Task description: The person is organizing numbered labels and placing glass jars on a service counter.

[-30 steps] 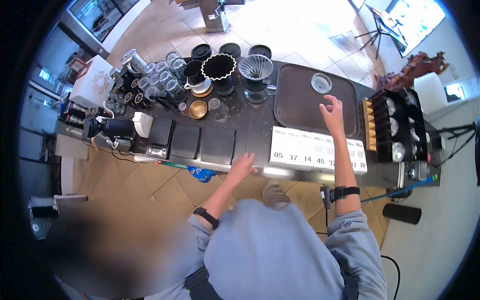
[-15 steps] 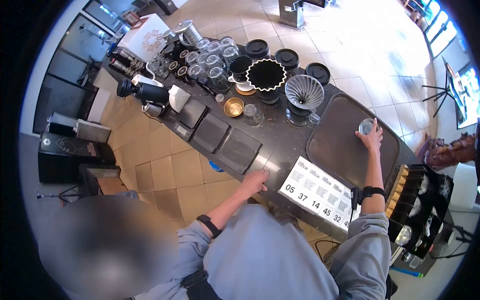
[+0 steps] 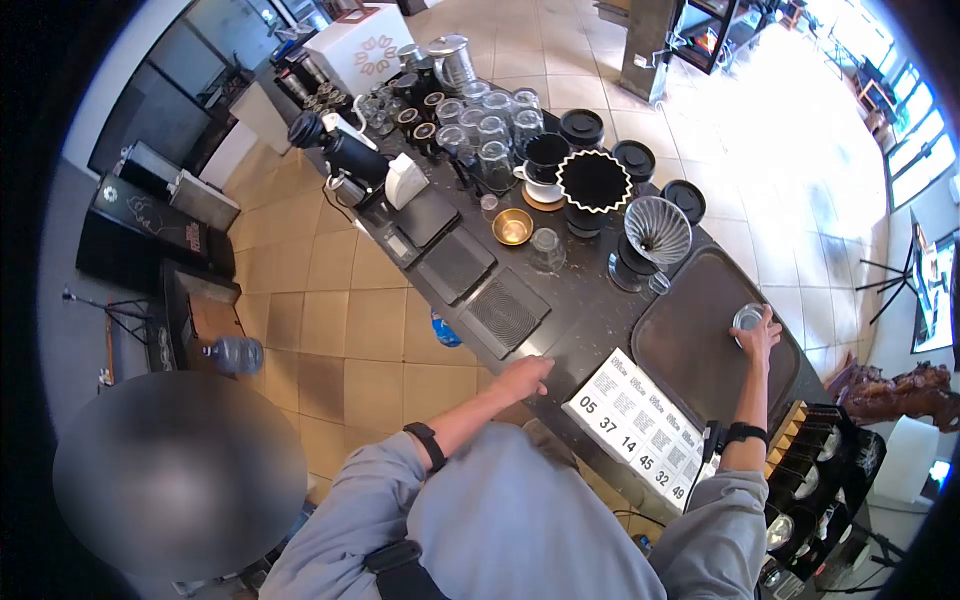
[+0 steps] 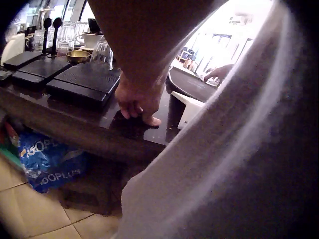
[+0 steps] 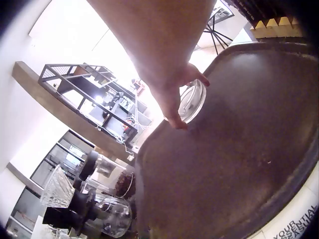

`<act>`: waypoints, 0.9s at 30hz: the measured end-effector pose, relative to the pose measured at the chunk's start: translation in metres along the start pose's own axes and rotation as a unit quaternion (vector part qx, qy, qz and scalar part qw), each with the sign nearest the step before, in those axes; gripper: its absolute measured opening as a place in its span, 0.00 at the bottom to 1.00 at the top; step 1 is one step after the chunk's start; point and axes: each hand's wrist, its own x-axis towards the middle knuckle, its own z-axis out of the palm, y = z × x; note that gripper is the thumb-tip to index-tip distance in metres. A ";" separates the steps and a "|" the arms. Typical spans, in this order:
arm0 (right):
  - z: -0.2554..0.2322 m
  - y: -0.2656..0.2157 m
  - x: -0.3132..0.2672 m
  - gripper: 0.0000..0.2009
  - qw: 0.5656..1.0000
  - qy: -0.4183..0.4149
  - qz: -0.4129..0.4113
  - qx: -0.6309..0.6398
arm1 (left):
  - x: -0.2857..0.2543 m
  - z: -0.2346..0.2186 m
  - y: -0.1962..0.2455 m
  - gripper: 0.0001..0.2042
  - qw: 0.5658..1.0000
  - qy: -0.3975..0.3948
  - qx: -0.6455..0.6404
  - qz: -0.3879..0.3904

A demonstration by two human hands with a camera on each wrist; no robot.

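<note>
My right hand (image 3: pixel 757 335) grips a small round clear glass dish (image 5: pixel 193 102) with the thumb on one side and fingers on the other. Under it lies a large brown tray (image 3: pixel 690 335); the dish is by the tray's far edge and looks tilted in the right wrist view. My left hand (image 4: pixel 137 102) holds nothing and rests on the dark counter (image 3: pixel 575 345) near its front edge. Its fingers are loosely bent, fingertips touching the top. Just left of it sits a flat black scale (image 3: pixel 503 310); a row of white numbered cards (image 3: pixel 640 425) is to its right.
A ribbed glass dripper (image 3: pixel 658 230) stands beside the tray's left end, near a black wavy-rimmed dripper (image 3: pixel 594 181). Further left are a brass bowl (image 3: pixel 512 227), an upturned glass (image 3: pixel 546 250) and many glasses. A black rack (image 3: pixel 825 470) borders the tray's right side.
My right hand has come down from above the tray and taken hold of the glass dish. The head view has turned right. My left hand stays at the counter's front edge.
</note>
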 end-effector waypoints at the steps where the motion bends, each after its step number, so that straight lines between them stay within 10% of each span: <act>1: -0.011 -0.004 -0.005 0.55 1.000 0.007 -0.008 -0.001 | -0.001 -0.003 0.005 0.15 0.999 -0.001 -0.049 -0.015; 9: -0.124 -0.047 -0.104 0.51 0.990 0.085 -0.083 0.072 | 0.009 0.004 -0.015 0.11 0.987 0.012 0.127 0.102; 13: -0.154 -0.093 -0.205 0.51 0.967 0.054 -0.140 0.208 | -0.019 -0.034 -0.002 0.13 0.993 -0.003 -0.038 0.108; 15: -0.168 -0.148 -0.299 0.52 0.943 -0.091 -0.165 0.274 | -0.052 -0.047 -0.006 0.15 0.951 -0.022 -0.290 0.103; 20: -0.079 -0.228 -0.426 0.52 0.839 -0.258 -0.408 0.253 | -0.171 -0.094 -0.038 0.33 0.857 -0.149 -0.486 0.083; 27: -0.002 -0.386 -0.602 0.51 0.674 -0.408 -0.611 0.072 | -0.356 -0.132 -0.123 0.32 0.737 0.030 -0.665 0.114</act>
